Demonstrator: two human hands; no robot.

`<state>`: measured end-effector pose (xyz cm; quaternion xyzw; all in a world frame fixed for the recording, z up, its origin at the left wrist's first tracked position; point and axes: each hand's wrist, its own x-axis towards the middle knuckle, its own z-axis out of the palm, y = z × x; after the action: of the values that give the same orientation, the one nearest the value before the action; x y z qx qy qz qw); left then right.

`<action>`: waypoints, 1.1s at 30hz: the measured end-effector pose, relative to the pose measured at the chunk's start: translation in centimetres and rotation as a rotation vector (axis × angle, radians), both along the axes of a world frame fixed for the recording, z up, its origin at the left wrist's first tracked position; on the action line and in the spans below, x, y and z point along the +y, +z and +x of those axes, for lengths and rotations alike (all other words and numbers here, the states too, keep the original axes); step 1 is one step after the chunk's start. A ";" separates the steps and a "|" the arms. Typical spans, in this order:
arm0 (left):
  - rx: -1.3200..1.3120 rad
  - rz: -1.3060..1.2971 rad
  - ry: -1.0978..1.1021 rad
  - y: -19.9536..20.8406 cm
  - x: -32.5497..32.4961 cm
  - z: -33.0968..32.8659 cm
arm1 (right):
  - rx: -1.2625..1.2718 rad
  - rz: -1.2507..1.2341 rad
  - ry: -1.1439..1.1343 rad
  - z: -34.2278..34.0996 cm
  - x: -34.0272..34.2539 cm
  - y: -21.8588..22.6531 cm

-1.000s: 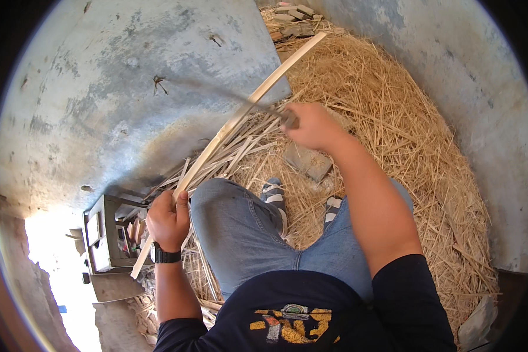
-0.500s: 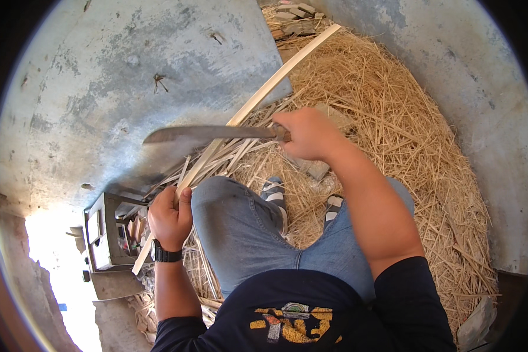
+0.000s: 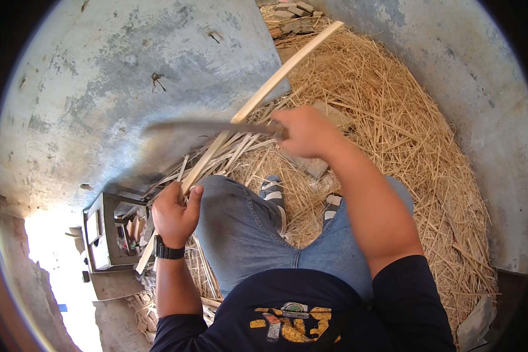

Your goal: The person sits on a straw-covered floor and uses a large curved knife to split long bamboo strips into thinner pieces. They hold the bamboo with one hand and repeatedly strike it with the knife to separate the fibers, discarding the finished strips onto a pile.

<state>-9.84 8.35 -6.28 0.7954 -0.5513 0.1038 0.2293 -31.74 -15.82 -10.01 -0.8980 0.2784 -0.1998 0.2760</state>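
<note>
Wood strip [image 3: 265,91]: our left hand [image 3: 175,216] curls fingers round it, thumb up; right hand [image 3: 306,132] clenches knife [image 3: 223,125], best angled clear.

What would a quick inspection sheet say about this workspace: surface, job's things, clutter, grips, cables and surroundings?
Surface: straw-like shavings spread thickly underfoot.
Job's things: a pale strip runs diagonally; a long knife, its blade blurred, crosses it in view, though contact cannot be told.
Clutter: loose narrow strips heaped near the picture's middle; blocks piled at the far end; a box at left.
Left grip: holds the pale strip toward its near end.
Right grip: closed around the long knife's handle.
Cables: nothing seen.
Surroundings: weathered grey-blue walls; a bright opening at lower left.
</note>
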 end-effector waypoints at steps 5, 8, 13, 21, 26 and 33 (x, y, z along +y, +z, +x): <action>-0.005 0.020 0.041 -0.2 0.4 0.4 | -0.092 0.015 -0.106 -0.9 -1.2 -0.7; 0.016 0.017 0.030 -0.5 0.2 0.2 | 0.018 -0.048 0.019 0.3 0.2 -1.0; -0.072 -0.008 -0.021 -0.9 0.6 0.7 | 0.122 -0.085 0.067 0.3 0.5 -0.3; -0.080 -0.045 0.081 -0.6 1.2 0.9 | -0.155 0.057 -0.088 -0.6 -1.0 -1.3; -0.175 -0.072 0.099 -0.7 0.9 0.6 | 0.077 -0.109 0.031 0.3 1.0 0.6; -0.243 -0.104 0.115 -0.8 1.1 1.1 | -0.120 0.040 -0.142 -0.7 -1.0 -1.2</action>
<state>-8.79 9.47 -7.05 0.7944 -0.5223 0.2406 0.1955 -32.48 -16.78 -11.20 -0.8569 0.3281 -0.2665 0.2950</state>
